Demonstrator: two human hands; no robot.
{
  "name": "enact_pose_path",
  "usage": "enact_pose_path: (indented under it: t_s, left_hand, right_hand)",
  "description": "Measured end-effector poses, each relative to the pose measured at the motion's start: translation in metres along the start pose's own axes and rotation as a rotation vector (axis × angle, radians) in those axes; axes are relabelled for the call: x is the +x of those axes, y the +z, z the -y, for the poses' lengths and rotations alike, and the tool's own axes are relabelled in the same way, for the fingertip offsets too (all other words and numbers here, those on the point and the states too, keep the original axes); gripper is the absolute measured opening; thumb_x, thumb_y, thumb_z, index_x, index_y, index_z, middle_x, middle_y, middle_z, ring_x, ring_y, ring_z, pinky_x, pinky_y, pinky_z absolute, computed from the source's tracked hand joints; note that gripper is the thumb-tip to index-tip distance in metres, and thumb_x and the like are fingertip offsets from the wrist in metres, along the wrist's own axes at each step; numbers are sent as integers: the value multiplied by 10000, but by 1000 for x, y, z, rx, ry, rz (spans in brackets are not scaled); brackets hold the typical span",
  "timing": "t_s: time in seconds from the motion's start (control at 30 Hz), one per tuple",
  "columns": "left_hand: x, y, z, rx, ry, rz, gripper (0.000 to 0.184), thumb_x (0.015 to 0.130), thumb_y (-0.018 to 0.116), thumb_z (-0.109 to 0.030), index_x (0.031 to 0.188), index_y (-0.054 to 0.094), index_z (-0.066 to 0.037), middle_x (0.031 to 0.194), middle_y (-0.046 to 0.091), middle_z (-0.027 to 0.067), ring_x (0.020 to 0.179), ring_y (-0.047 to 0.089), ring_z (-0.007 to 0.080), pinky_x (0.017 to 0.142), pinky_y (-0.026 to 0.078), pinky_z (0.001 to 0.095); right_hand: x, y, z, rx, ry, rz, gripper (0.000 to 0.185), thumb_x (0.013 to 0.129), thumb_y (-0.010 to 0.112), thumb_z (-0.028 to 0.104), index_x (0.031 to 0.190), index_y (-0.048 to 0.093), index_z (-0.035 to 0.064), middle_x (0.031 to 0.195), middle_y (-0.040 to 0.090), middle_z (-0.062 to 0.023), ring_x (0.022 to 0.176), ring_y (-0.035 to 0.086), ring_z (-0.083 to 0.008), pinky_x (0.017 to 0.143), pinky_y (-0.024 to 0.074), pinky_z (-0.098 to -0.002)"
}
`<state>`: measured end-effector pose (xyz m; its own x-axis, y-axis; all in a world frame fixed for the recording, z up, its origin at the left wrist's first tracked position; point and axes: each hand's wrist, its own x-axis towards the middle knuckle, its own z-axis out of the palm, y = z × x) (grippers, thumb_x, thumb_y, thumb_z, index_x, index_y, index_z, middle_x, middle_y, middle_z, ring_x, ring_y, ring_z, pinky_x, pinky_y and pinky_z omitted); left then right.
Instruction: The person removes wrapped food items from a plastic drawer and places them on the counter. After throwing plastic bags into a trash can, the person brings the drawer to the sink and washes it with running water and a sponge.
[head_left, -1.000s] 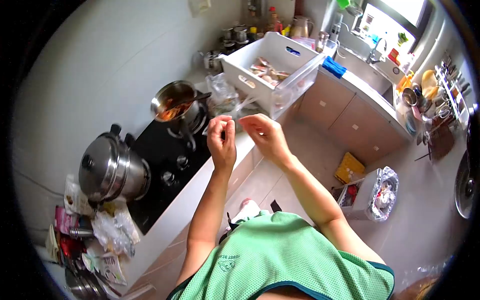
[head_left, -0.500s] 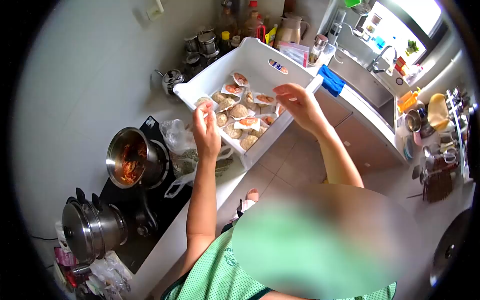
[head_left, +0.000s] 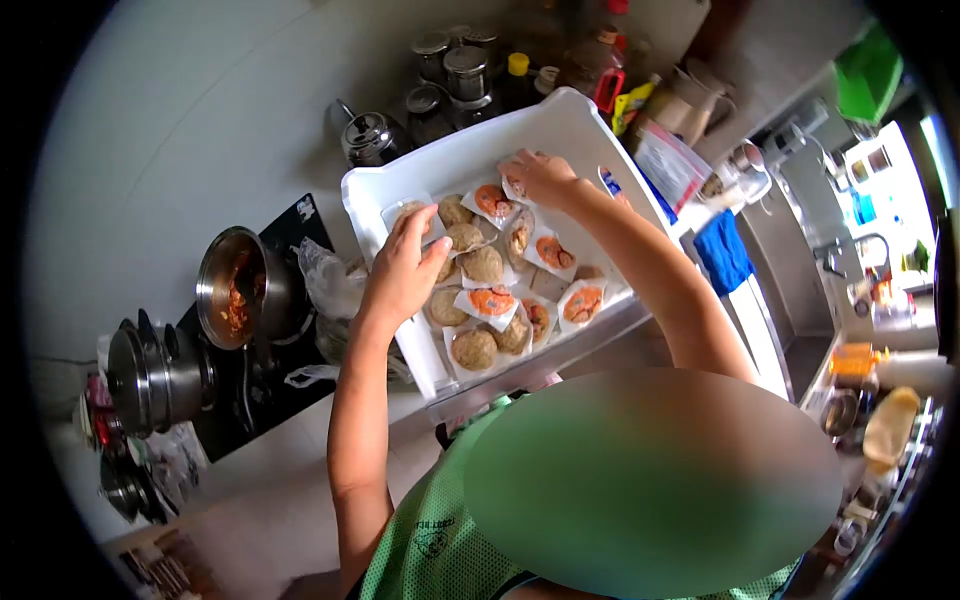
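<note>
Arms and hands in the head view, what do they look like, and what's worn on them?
The left hand and right hand show no gloves, and no watch or bracelet is visible. No sleeve covers either forearm. The person wears a green mesh-textured top with a small dark emblem and lettering too small to read; a blurred patch hides much of it.

There are two hands (head_left: 400, 272) (head_left: 540, 178), one white bin (head_left: 480, 152) and one blue cloth (head_left: 722, 250).

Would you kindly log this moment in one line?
right hand: at wrapped packet | left hand: at side of white bin | grips: unclear
</note>
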<state>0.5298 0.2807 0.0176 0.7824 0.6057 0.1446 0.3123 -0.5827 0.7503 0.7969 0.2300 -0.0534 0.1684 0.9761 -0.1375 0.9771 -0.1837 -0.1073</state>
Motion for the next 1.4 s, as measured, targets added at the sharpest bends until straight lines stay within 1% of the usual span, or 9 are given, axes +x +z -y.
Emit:
enact_pose_path:
  t_s: [0.27,0.4,0.7,0.8,0.9,1.13,1.2,1.23,1.4]
  left_hand:
    - [19,18,-6,55,-234,120,458,856,526,-248,1245,397,-42,1223,472,180,1089,502,306,899,413,368]
    - [37,24,-7,-13,-389,234,478,862,542,-241,1264,387,-33,1234,482,160,1050,530,233,886,422,335]
    - [64,58,14,65,-273,318,592,804,591,-315,1252,383,12,1241,449,222,1159,445,310,956,364,366]
    - [69,66,1,137,-166,180,637,756,644,-290,1251,383,14,1254,431,224,1185,409,323,976,342,370]
    - [74,78,5,103,16,35,638,712,686,-284,1231,420,-25,1208,472,219,1141,454,330,944,380,377]
    - [72,62,-9,-10,-37,96,501,695,695,-289,1104,542,-44,923,632,182,861,623,291,761,479,366]
    - [62,47,-10,59,-78,89,455,709,693,-310,1046,573,-28,909,638,166,828,631,253,750,480,336]
    - [56,38,-9,5,-162,57,436,705,698,-324,1010,589,-33,892,643,157,811,634,258,730,482,338]
    - [12,-4,-4,-458,-182,-187,295,784,648,-192,983,593,20,856,653,69,783,602,101,693,479,257]
  right_hand:
    - [45,16,-18,-533,-373,111,418,741,614,215,1130,494,121,1157,480,-88,1040,508,-264,758,462,-361]
    - [48,15,-27,-392,-358,124,422,713,644,214,1088,499,84,1066,537,-82,960,560,-258,729,465,-364]
    - [28,-19,-41,-413,-450,289,404,725,661,248,1092,510,172,1010,555,-89,879,596,-255,728,473,-359]
    - [8,-38,-35,-390,-426,143,307,746,631,235,1030,558,144,924,616,-90,898,611,-250,717,494,-377]
    - [-10,-59,-23,-328,-460,32,333,775,601,327,1048,547,145,890,616,-88,871,618,-245,701,494,-376]
    - [-20,-76,6,195,-392,14,339,785,607,357,987,549,90,910,611,-100,827,596,-292,713,464,-371]
    - [-4,-55,-5,820,-423,-60,379,798,581,430,982,563,99,779,634,-103,716,614,-246,682,475,-356]
    - [-10,-60,-1,866,-142,119,465,810,531,510,958,602,75,775,632,-123,721,604,-225,665,467,-335]
    - [-1,-10,4,456,-162,298,670,720,504,673,645,589,12,635,570,-131,675,585,-191,630,462,-313]
